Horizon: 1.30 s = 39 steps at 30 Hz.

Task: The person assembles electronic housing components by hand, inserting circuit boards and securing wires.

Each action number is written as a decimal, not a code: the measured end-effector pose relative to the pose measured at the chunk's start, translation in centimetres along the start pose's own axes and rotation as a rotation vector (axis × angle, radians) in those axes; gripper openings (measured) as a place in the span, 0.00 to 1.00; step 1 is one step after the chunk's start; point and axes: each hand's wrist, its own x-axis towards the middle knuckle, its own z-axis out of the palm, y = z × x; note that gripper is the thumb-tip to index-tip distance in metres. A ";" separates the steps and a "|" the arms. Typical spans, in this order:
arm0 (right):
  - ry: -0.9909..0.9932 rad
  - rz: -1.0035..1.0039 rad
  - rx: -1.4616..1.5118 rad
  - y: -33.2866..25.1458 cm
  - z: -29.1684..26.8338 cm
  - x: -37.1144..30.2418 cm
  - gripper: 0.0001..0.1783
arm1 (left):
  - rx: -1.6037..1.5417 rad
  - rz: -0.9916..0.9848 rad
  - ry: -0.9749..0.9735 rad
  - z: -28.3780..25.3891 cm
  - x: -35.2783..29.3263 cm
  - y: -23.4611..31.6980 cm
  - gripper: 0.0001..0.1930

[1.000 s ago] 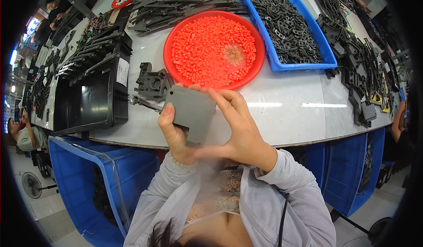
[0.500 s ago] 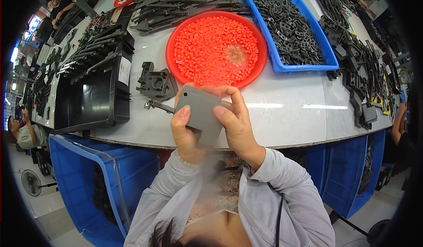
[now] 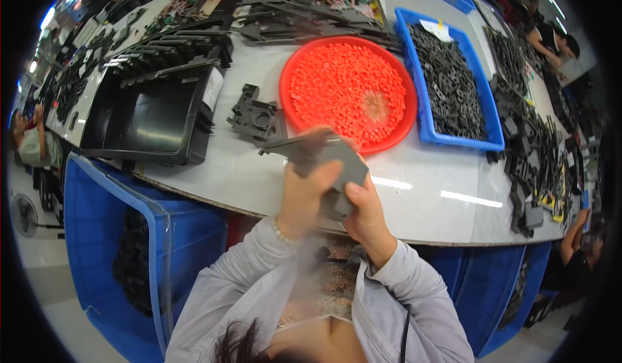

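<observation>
Both hands grip a grey plastic part (image 3: 354, 168) with a flat plate and a thin arm that sticks out to the left. It is held tilted above the table's near edge. My left hand (image 3: 299, 198) closes on its left side, with the thumb smeared by motion. My right hand (image 3: 368, 212) holds its right side, thumb pressed on the plate; the other fingers are mostly hidden behind. Just beyond lies a round red tray (image 3: 411, 118) full of small red plastic pieces (image 3: 330, 81). Left of that tray a dark grey bracket (image 3: 254, 118) rests on the table.
A black bin (image 3: 142, 126) with long dark parts across its far end stands left. Right of the red tray, a blue tray (image 3: 457, 144) holds dark clips. Dark parts (image 3: 534, 181) pile up at the far right. Blue crates (image 3: 194, 233) stand below the table edge. Other people sit nearby.
The grey part has been turned and tilted in my hands, its thin arm now higher and its plate angled away. The whole view has swung, shifting the table's contents rightward and down.
</observation>
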 end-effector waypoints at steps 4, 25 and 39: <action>-0.261 0.335 0.766 -0.3 -3.0 -0.4 0.26 | 0.257 0.051 -0.184 -0.8 0.0 -0.6 0.39; -0.123 0.270 0.948 -1.7 -2.2 -1.6 0.09 | 0.588 0.060 -0.313 -0.7 0.4 0.0 0.38; -0.027 -0.629 -0.239 -5.8 -1.7 2.6 0.34 | 0.656 0.498 -0.453 8.7 6.4 7.9 0.21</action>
